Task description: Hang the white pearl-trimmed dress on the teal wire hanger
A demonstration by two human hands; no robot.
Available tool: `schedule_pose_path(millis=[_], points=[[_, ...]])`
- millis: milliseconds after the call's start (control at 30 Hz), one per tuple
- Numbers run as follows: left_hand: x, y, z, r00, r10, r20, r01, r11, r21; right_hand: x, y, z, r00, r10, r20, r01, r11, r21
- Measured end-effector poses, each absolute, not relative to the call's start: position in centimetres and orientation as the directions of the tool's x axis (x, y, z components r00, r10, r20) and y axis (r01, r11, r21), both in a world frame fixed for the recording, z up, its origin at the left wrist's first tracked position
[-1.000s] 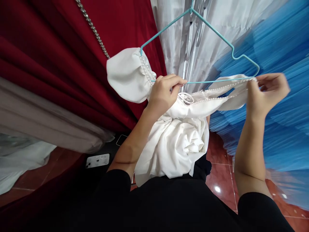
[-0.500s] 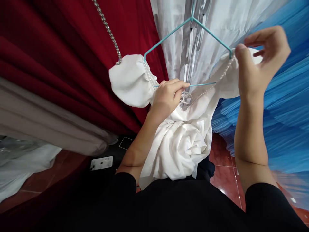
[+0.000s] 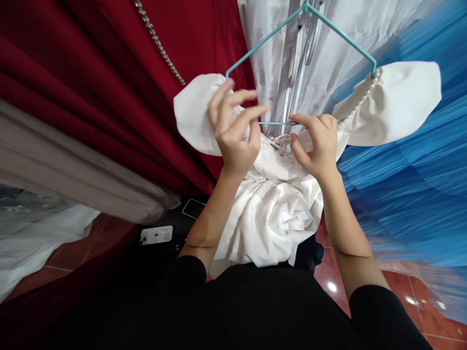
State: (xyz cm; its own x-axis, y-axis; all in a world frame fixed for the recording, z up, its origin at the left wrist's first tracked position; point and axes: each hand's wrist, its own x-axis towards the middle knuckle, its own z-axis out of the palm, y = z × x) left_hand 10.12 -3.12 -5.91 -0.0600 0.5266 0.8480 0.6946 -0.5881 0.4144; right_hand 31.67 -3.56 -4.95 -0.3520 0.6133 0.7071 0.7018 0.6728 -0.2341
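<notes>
A white dress [image 3: 270,218] with puffed sleeves and a pearl-trimmed neckline hangs on a thin teal hanger [image 3: 268,38]. My left hand [image 3: 237,129] is over the left sleeve's pearl edge, its fingers spread and slightly blurred, with nothing visible in them. My right hand [image 3: 319,143] is at the neckline, thumb and fingers apart, the fingertips by the hanger's lower bar. The right puffed sleeve [image 3: 404,104] spreads out beyond the hanger's right corner. Gathered folds of the dress lie against my body.
Red drapes [image 3: 175,43] and a beaded chain [image 3: 158,43] are at the left. Blue tulle [image 3: 412,194] fills the right side, with white fabric [image 3: 268,53] behind the hanger. Two phones, one pale [image 3: 156,235], lie on a dark surface at lower left.
My right hand has moved from the right sleeve down and left to the neckline. My left hand has left the hanger's lower bar, moved left and spread its fingers. The right sleeve now extends outward.
</notes>
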Motion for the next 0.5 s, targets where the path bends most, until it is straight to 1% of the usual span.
schedule_pose_path(millis=[100, 200, 267, 367, 433, 500], points=[[7.9, -1.7, -5.9, -0.186, 0.478, 0.858, 0.699, -0.549, 0.458, 31.2, -3.7, -5.2, -0.310, 0.601, 0.737, 0.700, 0.668, -0.251], [6.1, -0.6, -4.6, -0.259, 0.404, 0.877, 0.642, -0.606, 0.469, 30.7, -3.3, -5.6, -0.298, 0.576, 0.761, 0.688, 0.682, -0.247], [5.2, -0.3, -3.5, -0.261, 0.424, 0.867, 0.614, -0.620, 0.488, 30.8, -3.0, -5.9, -0.308, 0.554, 0.773, 0.675, 0.700, -0.233], [3.9, 0.2, -1.7, -0.224, 0.486, 0.845, 0.665, -0.557, 0.497, 31.1, -2.6, -5.9, -0.322, 0.527, 0.787, 0.664, 0.718, -0.209], [2.7, 0.6, -0.7, -0.233, 0.476, 0.848, 0.695, -0.529, 0.488, 31.4, -2.5, -5.8, -0.326, 0.506, 0.799, 0.653, 0.731, -0.197], [1.1, 0.7, -0.4, -0.279, 0.475, 0.835, 0.710, -0.484, 0.512, 31.5, -2.5, -5.7, -0.331, 0.488, 0.808, 0.637, 0.747, -0.190]])
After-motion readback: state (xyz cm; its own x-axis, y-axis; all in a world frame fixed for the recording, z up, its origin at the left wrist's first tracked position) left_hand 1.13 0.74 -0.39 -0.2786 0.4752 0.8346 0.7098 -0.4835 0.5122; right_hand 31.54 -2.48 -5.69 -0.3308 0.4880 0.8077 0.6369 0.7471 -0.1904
